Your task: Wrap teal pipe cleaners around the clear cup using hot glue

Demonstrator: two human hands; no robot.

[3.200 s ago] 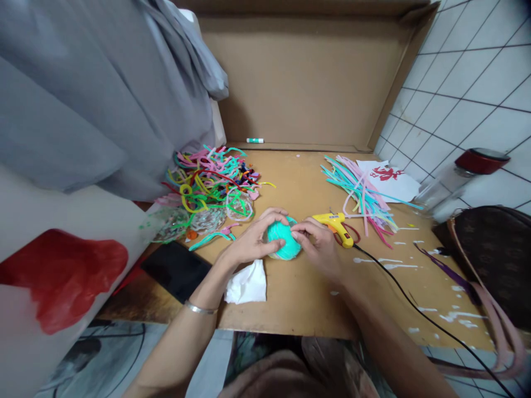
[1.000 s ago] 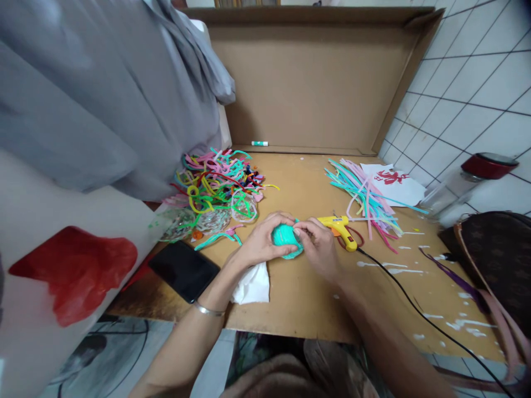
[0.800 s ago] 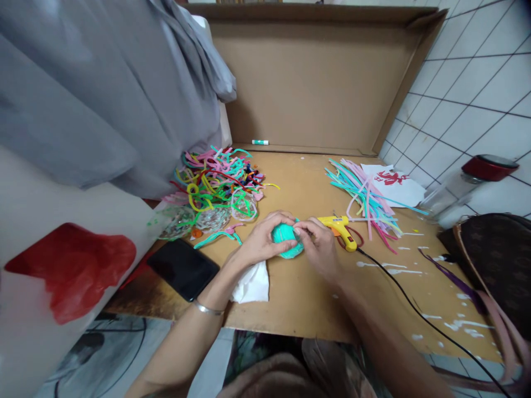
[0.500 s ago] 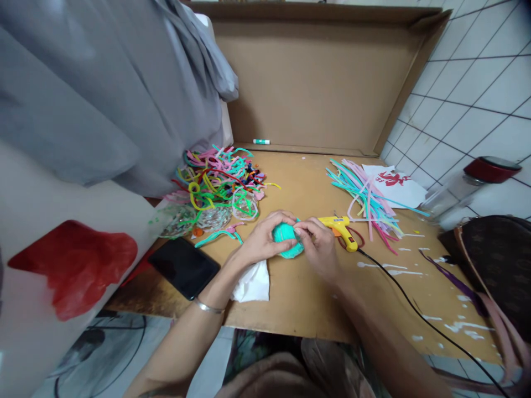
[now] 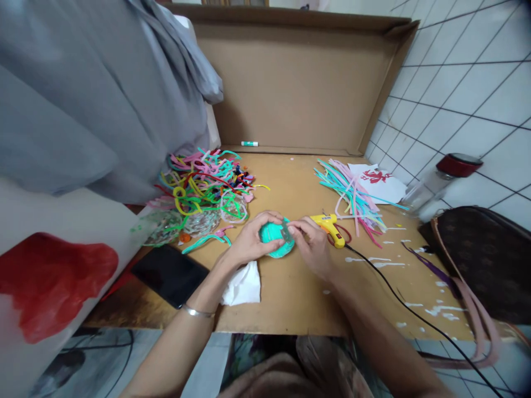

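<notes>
Between my hands is a turquoise fuzzy disc (image 5: 271, 249), rounded and apparently covered in pipe cleaner. My left hand (image 5: 252, 236) wraps round its left side, thumb across the face. At the disc's upper right edge, where a clear or greyish patch (image 5: 286, 231) shows, my right hand (image 5: 311, 243) pinches with thumb and fingertips; what lies in that pinch is too small to make out. A yellow glue gun (image 5: 329, 224) lies just behind my right hand. Below my left wrist is a crumpled white tissue (image 5: 243, 284).
A tangle of coloured pipe cleaners (image 5: 203, 182) lies at the left, with a black phone or tablet (image 5: 170, 273) in front. Straight pipe cleaners (image 5: 352, 190), a clear bottle (image 5: 431, 190) and a brown bag (image 5: 485, 260) are at the right. The glue gun's cord (image 5: 398, 296) crosses the table.
The view has shifted, so everything sits a little further left. The disc has turned slightly, and a clear patch now shows near my right fingertips. Both hands stay on the disc.
</notes>
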